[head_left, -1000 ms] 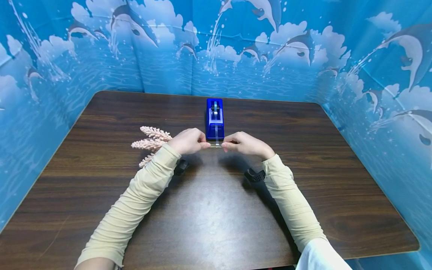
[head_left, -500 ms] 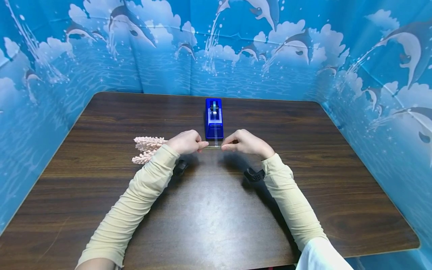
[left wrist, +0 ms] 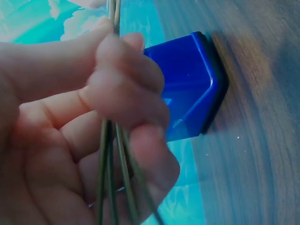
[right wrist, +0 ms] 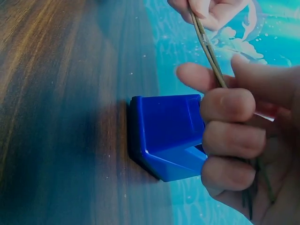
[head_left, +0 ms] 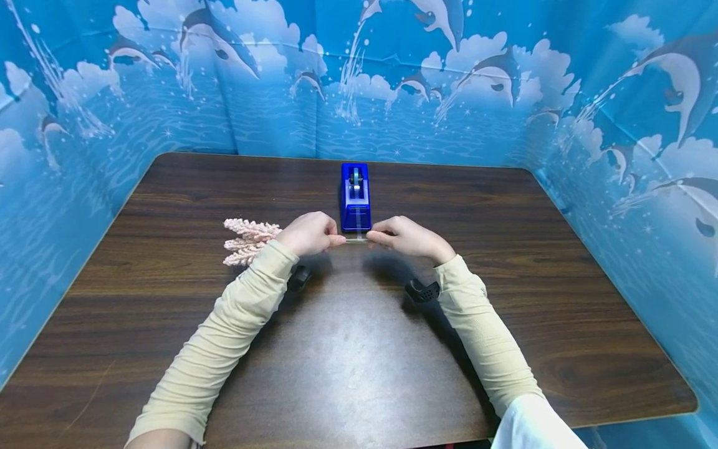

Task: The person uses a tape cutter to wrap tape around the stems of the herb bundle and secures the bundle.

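Note:
A bunch of pale pink flower sprays (head_left: 249,242) lies to the left of my left hand (head_left: 310,234) in the head view. Thumb and fingers of that hand pinch their thin stems (head_left: 356,241), several of which run down across the palm in the left wrist view. My right hand (head_left: 412,238) grips the same stems further along, its fingers curled round them in the right wrist view. Between the hands, a strip of clear tape (head_left: 359,218) runs from the blue tape dispenser (head_left: 356,187) to the stems. Wrapped tape glints on the stems (right wrist: 205,43) there.
The dark wooden table (head_left: 359,349) spreads round both arms. A blue curtain (head_left: 280,118) printed with dolphins hangs behind it and along the sides. The dispenser stands just beyond the hands. A black wrist camera (head_left: 422,291) sits under the right wrist.
The flower sprays have turned and drawn closer together. The stems between the hands dipped slightly towards me, then moved back towards the dispenser. Both hands keep hold of them; the dispenser stays put.

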The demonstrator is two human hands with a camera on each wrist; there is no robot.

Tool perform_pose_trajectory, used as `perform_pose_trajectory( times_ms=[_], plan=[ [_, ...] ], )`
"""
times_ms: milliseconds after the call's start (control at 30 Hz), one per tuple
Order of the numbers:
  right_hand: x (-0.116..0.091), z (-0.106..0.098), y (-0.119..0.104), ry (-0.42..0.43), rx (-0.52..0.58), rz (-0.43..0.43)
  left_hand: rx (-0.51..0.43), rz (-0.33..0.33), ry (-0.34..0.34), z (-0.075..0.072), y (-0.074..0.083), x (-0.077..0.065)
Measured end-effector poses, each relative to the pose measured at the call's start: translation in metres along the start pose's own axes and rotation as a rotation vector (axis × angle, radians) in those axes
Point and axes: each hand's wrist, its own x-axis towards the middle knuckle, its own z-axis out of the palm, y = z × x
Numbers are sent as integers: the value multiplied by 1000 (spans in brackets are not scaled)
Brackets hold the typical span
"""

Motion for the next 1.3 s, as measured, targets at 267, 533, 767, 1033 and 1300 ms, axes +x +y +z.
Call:
perform_pose_trajectory(
  times_ms=[267,533,767,1033,1300],
  plan=[
    [1,1,-1,44,-38,21,-18,-2,19,-1,-1,0],
    [-3,1,-2,79,-19,84,-69,-54,-21,2,-3,3],
    [-3,0,-5,92,-2,108,-2,-85,37,5,0,3],
    [-1,2,-2,105,-39,76,57,-82,66,8,-1,3],
    [-2,2,-4,113,-42,107,57,-86,91,9,3,1]
  ],
)
